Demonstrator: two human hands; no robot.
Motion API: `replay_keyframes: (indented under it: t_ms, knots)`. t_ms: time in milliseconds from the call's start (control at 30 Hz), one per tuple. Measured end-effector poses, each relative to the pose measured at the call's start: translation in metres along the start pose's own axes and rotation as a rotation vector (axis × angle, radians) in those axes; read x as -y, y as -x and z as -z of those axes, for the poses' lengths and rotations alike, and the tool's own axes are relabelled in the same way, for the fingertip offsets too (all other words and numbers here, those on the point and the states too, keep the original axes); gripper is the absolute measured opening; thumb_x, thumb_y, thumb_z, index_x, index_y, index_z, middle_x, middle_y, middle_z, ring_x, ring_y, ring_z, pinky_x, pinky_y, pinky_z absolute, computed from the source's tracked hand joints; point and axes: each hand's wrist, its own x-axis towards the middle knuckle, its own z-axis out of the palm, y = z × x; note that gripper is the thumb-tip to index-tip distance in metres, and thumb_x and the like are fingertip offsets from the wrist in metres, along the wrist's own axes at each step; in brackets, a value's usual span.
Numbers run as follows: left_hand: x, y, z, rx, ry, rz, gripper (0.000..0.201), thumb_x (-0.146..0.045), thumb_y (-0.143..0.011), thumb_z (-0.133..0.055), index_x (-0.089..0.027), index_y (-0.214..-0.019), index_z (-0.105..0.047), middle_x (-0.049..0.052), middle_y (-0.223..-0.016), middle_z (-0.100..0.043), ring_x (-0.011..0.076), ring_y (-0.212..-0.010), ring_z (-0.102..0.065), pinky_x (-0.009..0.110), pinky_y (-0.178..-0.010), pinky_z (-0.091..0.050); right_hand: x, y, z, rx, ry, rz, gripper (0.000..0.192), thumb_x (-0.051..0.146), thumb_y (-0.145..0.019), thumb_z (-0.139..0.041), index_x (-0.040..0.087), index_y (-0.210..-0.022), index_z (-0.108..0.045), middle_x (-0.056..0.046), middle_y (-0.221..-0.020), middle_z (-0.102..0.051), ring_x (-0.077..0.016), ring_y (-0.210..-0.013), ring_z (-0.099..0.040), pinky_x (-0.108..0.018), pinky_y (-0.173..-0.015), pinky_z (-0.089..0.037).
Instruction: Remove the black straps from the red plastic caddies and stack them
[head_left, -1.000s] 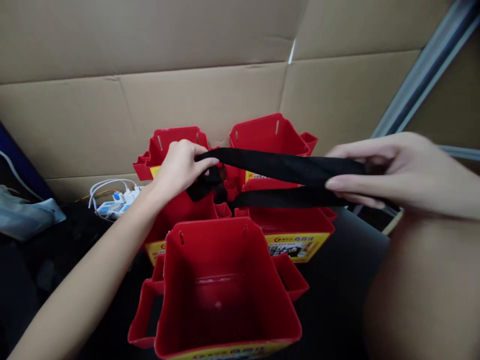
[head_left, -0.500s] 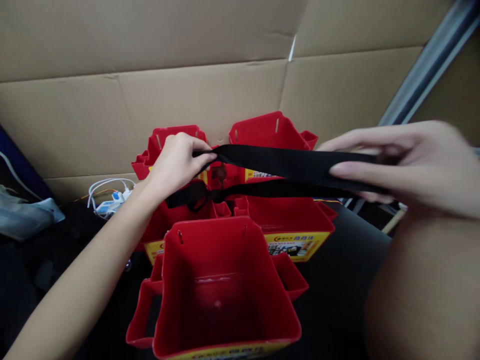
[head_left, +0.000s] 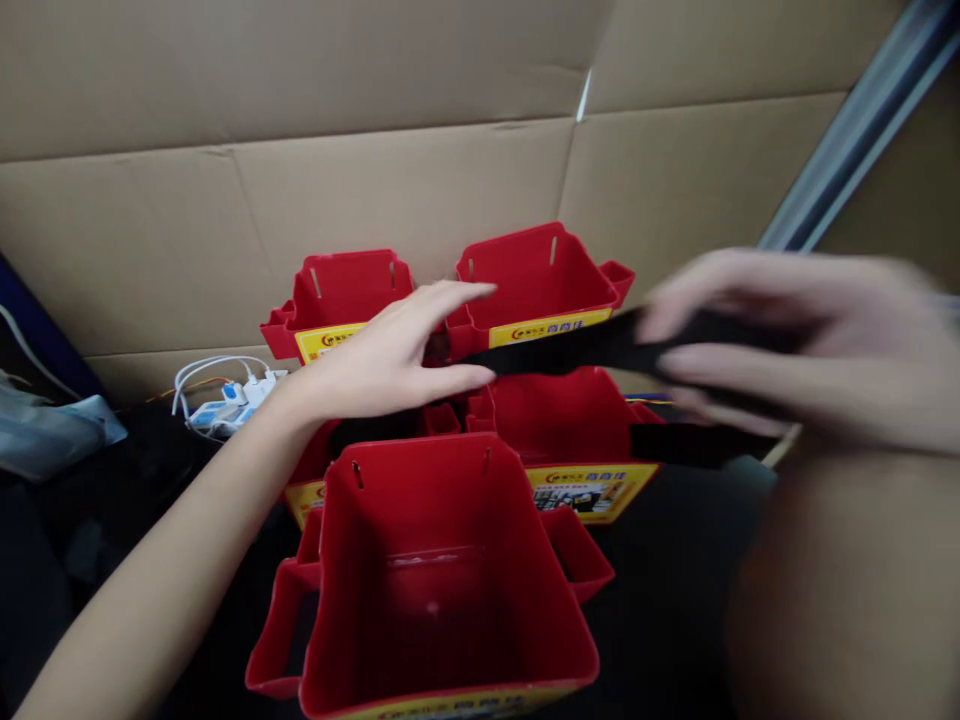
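My right hand (head_left: 795,345), blurred by motion at the right, is closed on a black strap (head_left: 570,352) that runs leftward over the red bins. My left hand (head_left: 390,355) hovers above the middle bins with its fingers spread and flat; the strap's left end lies just by its thumb, and I cannot tell whether they touch. Another piece of strap (head_left: 697,444) hangs below my right hand. Right under both hands stand several red plastic bins with yellow labels, the nearest one (head_left: 442,570) empty.
Cardboard sheets (head_left: 420,190) wall off the back. A white power strip with cables (head_left: 225,395) lies at the left beside a grey bag (head_left: 52,425). The bins stand on a dark surface (head_left: 675,600). A metal rail (head_left: 855,120) slants at the upper right.
My left hand has let go of the strap's end and opened flat. My right hand has pulled the strap toward the right, and the lower loop has shifted right as well.
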Motion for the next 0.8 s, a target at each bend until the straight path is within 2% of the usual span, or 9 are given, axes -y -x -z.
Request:
replay_keyframes:
  t_ms: [67, 133, 267, 367, 467, 533, 633, 733, 800]
  knots:
    - [-0.015, -0.003, 0.003, 0.114, 0.141, -0.046, 0.043, -0.039, -0.08, -0.057, -0.02, -0.118, -0.051, 0.006, -0.12, -0.056, 0.0193, -0.109, -0.053, 0.029, -0.09, -0.043, 0.002, -0.008, -0.018, 0.157, 0.01, 0.046, 0.022, 0.031, -0.079, -0.063, 0.019, -0.094, -0.054, 0.005, -0.065, -0.052, -0.0027, -0.042, -0.044, -0.015, -0.037, -0.037]
    - [-0.019, -0.006, 0.004, 0.245, 0.242, -0.033, 0.031, -0.04, -0.079, -0.057, -0.016, -0.098, -0.059, 0.004, -0.093, -0.065, 0.0163, -0.086, -0.06, 0.025, -0.074, -0.047, 0.0, -0.017, -0.033, 0.275, -0.029, 0.071, 0.02, 0.032, -0.083, -0.057, 0.019, -0.096, -0.049, 0.005, -0.069, -0.053, -0.0017, -0.042, -0.043, -0.014, -0.037, -0.036]
    - [0.003, -0.005, 0.006, 0.353, 0.38, 0.11, 0.025, -0.039, -0.077, -0.059, -0.014, -0.079, -0.062, -0.003, -0.054, -0.053, 0.0081, -0.051, -0.048, 0.019, -0.049, -0.036, -0.004, -0.026, -0.038, 0.327, -0.193, 0.041, 0.024, 0.027, -0.083, -0.057, 0.02, -0.101, -0.044, 0.004, -0.071, -0.059, -0.0033, -0.044, -0.049, -0.013, -0.038, -0.038]
    - [0.026, 0.004, 0.011, 0.228, 0.323, 0.294, 0.021, -0.034, -0.075, -0.059, -0.014, -0.068, -0.059, -0.005, -0.049, -0.045, 0.0055, -0.044, -0.036, 0.019, -0.045, -0.027, -0.009, -0.019, -0.022, 0.318, -0.281, 0.081, 0.018, 0.023, -0.079, -0.063, 0.02, -0.092, -0.05, 0.006, -0.061, -0.06, -0.0027, -0.04, -0.049, -0.011, -0.036, -0.037]
    - [0.044, 0.011, 0.014, 0.034, 0.102, 0.542, 0.024, -0.031, -0.072, -0.058, -0.015, -0.056, -0.051, -0.005, -0.048, -0.037, 0.0062, -0.045, -0.031, 0.022, -0.045, -0.022, -0.018, -0.009, -0.003, 0.255, -0.4, 0.163, 0.01, 0.027, -0.077, -0.065, 0.02, -0.08, -0.057, 0.008, -0.052, -0.057, -0.0007, -0.033, -0.042, -0.009, -0.033, -0.03]
    - [0.052, 0.013, 0.014, -0.016, -0.032, 0.645, 0.025, -0.031, -0.072, -0.057, -0.015, -0.054, -0.048, -0.005, -0.047, -0.034, 0.0072, -0.045, -0.03, 0.024, -0.045, -0.021, -0.025, -0.004, 0.006, 0.246, -0.522, 0.254, 0.012, 0.032, -0.078, -0.063, 0.021, -0.076, -0.059, 0.008, -0.048, -0.054, -0.001, -0.031, -0.041, -0.01, -0.033, -0.029]
    - [0.055, 0.015, 0.01, -0.023, -0.09, 0.628, 0.019, -0.031, -0.073, -0.056, -0.015, -0.062, -0.053, -0.003, -0.051, -0.042, 0.0088, -0.048, -0.036, 0.024, -0.048, -0.026, -0.03, -0.003, 0.013, 0.296, -0.588, 0.345, 0.016, 0.034, -0.073, -0.067, 0.024, -0.084, -0.061, 0.006, -0.056, -0.061, -0.0054, -0.039, -0.052, -0.014, -0.039, -0.038]
    - [0.041, 0.019, 0.005, -0.131, -0.106, 0.52, 0.023, -0.031, -0.074, -0.057, -0.016, -0.092, -0.056, 0.0, -0.068, -0.059, 0.0125, -0.06, -0.051, 0.025, -0.057, -0.037, -0.024, -0.011, 0.007, 0.42, -0.337, 0.125, 0.031, 0.028, -0.073, -0.069, 0.024, -0.101, -0.058, 0.0, -0.074, -0.068, -0.0122, -0.062, -0.063, -0.021, -0.056, -0.049]
    - [0.023, 0.025, 0.001, -0.153, -0.069, 0.441, 0.03, -0.036, -0.077, -0.056, -0.016, -0.099, -0.052, 0.003, -0.08, -0.063, 0.0149, -0.069, -0.056, 0.026, -0.062, -0.041, -0.02, -0.019, -0.003, 0.479, -0.144, -0.017, 0.019, 0.029, -0.082, -0.058, 0.018, -0.098, -0.059, -0.004, -0.078, -0.068, -0.0136, -0.07, -0.063, -0.024, -0.067, -0.05]
